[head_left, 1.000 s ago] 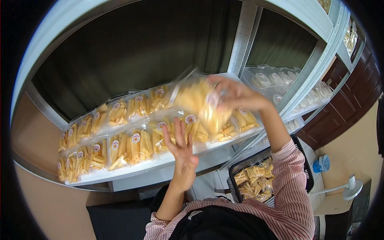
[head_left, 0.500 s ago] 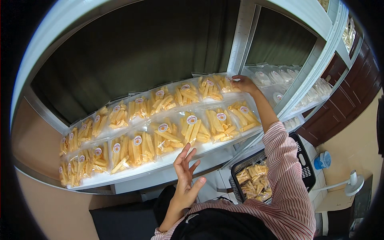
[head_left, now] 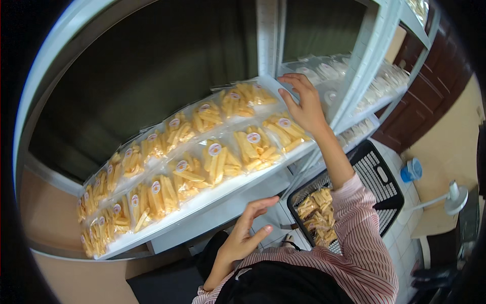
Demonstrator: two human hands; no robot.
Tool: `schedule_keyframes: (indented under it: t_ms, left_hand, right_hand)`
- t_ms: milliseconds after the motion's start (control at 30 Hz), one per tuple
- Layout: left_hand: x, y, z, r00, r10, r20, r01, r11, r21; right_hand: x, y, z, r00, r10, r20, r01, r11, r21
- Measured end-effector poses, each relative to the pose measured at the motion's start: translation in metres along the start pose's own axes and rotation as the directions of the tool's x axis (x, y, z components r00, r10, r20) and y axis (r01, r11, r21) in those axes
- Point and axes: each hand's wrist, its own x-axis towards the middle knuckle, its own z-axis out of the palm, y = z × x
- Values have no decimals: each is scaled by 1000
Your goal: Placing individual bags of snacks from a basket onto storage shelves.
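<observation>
Clear plastic bags of yellow snack sticks, each with a round label, stand in two rows along a white shelf. My right hand (head_left: 305, 105) is over the shelf's right end, fingers apart and holding nothing. Beside it are the last back-row bag (head_left: 258, 95) and the last front-row bag (head_left: 286, 133). My left hand (head_left: 244, 237) hangs in front of the shelf's edge, open with the thumb spread. Nearest to it is a front-row bag (head_left: 217, 162), which it does not touch.
A black plastic crate (head_left: 383, 175) with bagged snacks (head_left: 318, 215) sits on the floor at the right. White packages (head_left: 377, 88) fill a neighbouring shelf behind a metal upright (head_left: 354, 76). Further right are a blue bin (head_left: 411, 170), a white lamp (head_left: 455, 198) and a brown door (head_left: 430, 86).
My view has turned, shifting the shelf leftward. My right hand has come away from the last back-row bag and spread its fingers. My left hand sits slightly lower, still open.
</observation>
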Motion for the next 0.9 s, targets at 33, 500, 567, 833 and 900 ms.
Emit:
schedule_keyframes:
  t_ms: [33, 500, 567, 833, 900]
  left_hand:
    - [6, -3, 5, 988, -76, 135, 73, 997, 25]
    - [22, -164, 103, 775, -570, 273, 179, 612, 770]
    - [22, -175, 115, 761, -589, 272, 170, 587, 792]
    - [27, -185, 144, 730, -666, 153, 105, 330, 938]
    - [29, -184, 149, 699, -695, 167, 50, 280, 959]
  right_hand:
    - [-15, -16, -23, 999, 29, -14, -29, 999, -22]
    - [-463, 103, -208, 185, 882, -434, -947, 42, -318]
    - [-538, 110, -195, 236, 888, -396, -929, 87, -359]
    - [-661, 123, -116, -453, 890, -59, -865, -454, -215]
    - [-671, 121, -81, -488, 861, -142, -812, -507, -289]
